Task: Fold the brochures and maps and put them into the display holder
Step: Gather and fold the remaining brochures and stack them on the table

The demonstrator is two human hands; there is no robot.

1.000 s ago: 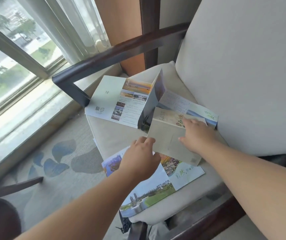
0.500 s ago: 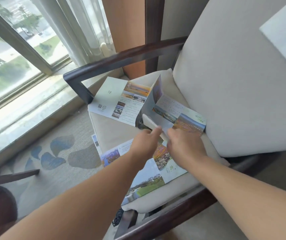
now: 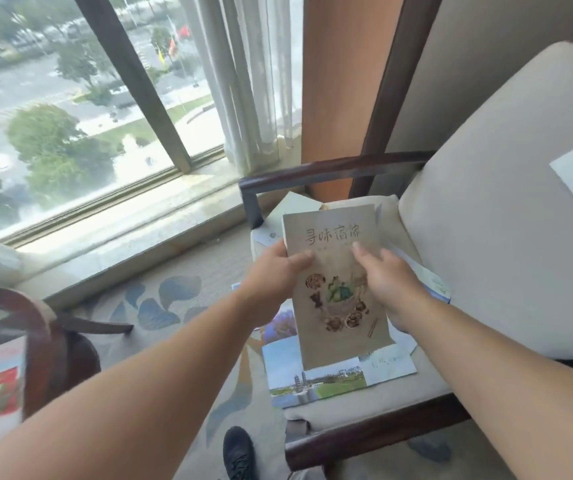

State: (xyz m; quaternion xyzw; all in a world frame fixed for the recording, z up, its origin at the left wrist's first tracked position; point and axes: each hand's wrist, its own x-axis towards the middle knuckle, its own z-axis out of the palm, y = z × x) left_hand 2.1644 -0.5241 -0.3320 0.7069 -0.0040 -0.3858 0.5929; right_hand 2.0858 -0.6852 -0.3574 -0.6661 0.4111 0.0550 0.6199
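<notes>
Lying nearest you on the chair seat, a map was spread open, unfolded. Above it you held the brochure lifted: your left hand pinched its left edge, thumb on the cover, and your right hand clasped the right. It looked fully folded, so the next move called for finding the holder, which was out of view.

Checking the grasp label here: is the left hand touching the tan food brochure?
Touching. The head view shows the left hand gripping the tan brochure at its left edge, with the thumb lying across the front cover.
</notes>
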